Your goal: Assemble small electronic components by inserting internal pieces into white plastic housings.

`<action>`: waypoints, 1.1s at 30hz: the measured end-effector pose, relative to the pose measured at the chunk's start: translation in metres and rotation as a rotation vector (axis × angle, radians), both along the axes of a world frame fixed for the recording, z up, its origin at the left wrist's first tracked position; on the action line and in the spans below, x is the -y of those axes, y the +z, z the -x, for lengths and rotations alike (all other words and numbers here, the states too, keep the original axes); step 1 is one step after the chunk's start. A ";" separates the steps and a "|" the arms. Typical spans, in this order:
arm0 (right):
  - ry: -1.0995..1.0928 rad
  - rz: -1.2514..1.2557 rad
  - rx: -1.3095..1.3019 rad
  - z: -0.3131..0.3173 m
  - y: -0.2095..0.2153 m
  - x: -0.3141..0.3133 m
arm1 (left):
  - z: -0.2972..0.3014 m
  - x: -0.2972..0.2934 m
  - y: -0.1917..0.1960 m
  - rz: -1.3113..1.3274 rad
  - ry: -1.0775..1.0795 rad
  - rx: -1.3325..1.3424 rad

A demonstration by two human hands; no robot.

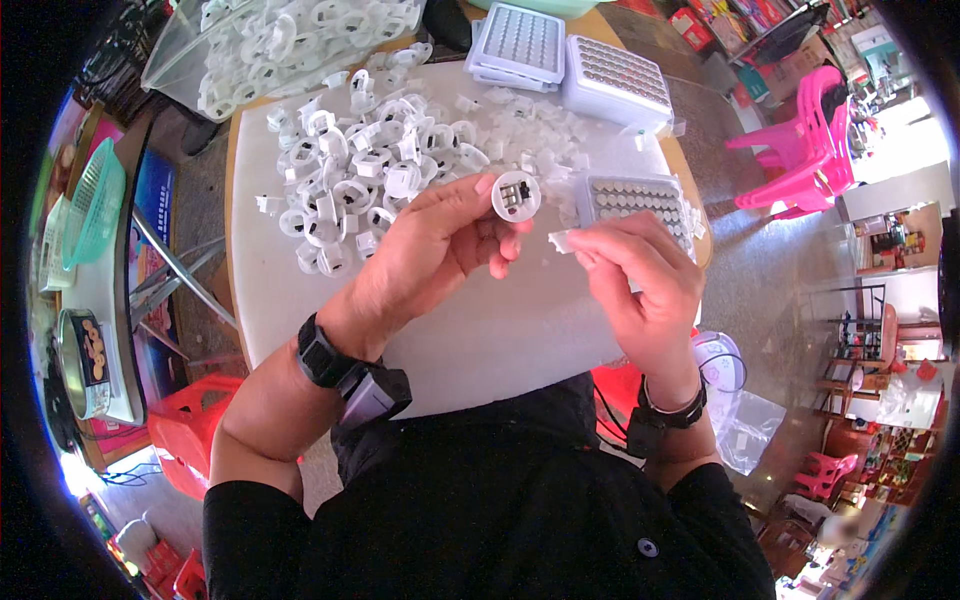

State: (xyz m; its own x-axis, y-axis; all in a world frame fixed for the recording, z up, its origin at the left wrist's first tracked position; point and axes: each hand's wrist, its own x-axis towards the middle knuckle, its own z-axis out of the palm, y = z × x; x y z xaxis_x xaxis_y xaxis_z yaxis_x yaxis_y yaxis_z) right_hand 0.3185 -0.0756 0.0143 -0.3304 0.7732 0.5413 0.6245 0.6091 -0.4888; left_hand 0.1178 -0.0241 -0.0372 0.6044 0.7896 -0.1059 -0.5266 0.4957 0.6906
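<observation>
My left hand [440,240] is closed on a round white plastic housing [516,196] above the table. Small metallic cells and a black part show in the housing's open face. Just to the right, my right hand [640,275] pinches a small white plastic piece [561,241], apart from the housing. Beyond my left hand lies a heap of white plastic ring-shaped parts [345,165], many with dark bits inside. Small translucent pieces [530,130] are scattered behind the housing. A tray of round silvery cells [640,192] sits behind my right hand.
Stacked white trays [618,80] stand at the table's far right, with another stack [520,45] beside them. A clear bin of white parts [285,50] is at the far left. Pink plastic chairs [805,145] stand right; a red stool [190,430] is left.
</observation>
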 end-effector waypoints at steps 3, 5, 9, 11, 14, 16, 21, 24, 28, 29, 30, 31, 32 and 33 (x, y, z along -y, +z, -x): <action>-0.031 -0.064 -0.100 0.004 -0.002 -0.001 | -0.001 0.002 -0.002 -0.035 -0.071 0.044; -0.021 -0.131 -0.096 0.008 -0.007 -0.004 | -0.004 0.005 -0.001 0.010 -0.074 0.008; 0.011 -0.125 -0.043 0.011 -0.011 -0.007 | -0.004 0.007 0.001 -0.043 -0.083 -0.077; 0.017 -0.133 -0.035 0.011 -0.013 -0.008 | -0.004 0.007 0.000 -0.035 -0.076 -0.094; 0.016 -0.141 -0.034 0.010 -0.015 -0.008 | -0.003 0.006 -0.002 -0.047 -0.106 -0.076; 0.012 -0.136 -0.042 0.010 -0.016 -0.009 | -0.003 0.006 -0.003 -0.044 -0.101 -0.071; 0.005 -0.155 -0.015 0.011 -0.015 -0.007 | -0.002 0.007 -0.004 -0.046 -0.102 -0.052; 0.021 -0.163 -0.081 0.011 -0.016 -0.007 | -0.003 0.007 -0.003 -0.046 -0.108 -0.051; 0.018 -0.149 -0.102 0.009 -0.016 -0.007 | -0.004 0.006 -0.003 -0.045 -0.116 -0.053; 0.012 -0.148 -0.103 0.009 -0.015 -0.006 | -0.004 0.006 -0.003 -0.049 -0.117 -0.050; 0.008 -0.145 -0.104 0.009 -0.015 -0.006 | -0.004 0.006 -0.003 -0.049 -0.117 -0.050; 0.008 -0.145 -0.104 0.009 -0.015 -0.006 | -0.003 0.006 -0.003 -0.049 -0.118 -0.053; 0.005 -0.134 -0.115 0.010 -0.015 -0.005 | -0.003 0.006 -0.002 -0.048 -0.120 -0.055; 0.001 -0.124 -0.126 0.010 -0.014 -0.005 | -0.003 0.006 -0.002 -0.048 -0.120 -0.055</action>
State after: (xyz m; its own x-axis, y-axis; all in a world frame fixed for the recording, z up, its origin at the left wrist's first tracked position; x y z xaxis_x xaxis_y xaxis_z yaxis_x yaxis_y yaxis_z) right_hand 0.3089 -0.0710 -0.0001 -0.2544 0.6976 0.6698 0.5624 0.6701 -0.4843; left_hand 0.1209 -0.0302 -0.0396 0.6892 0.7169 -0.1055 -0.4259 0.5185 0.7415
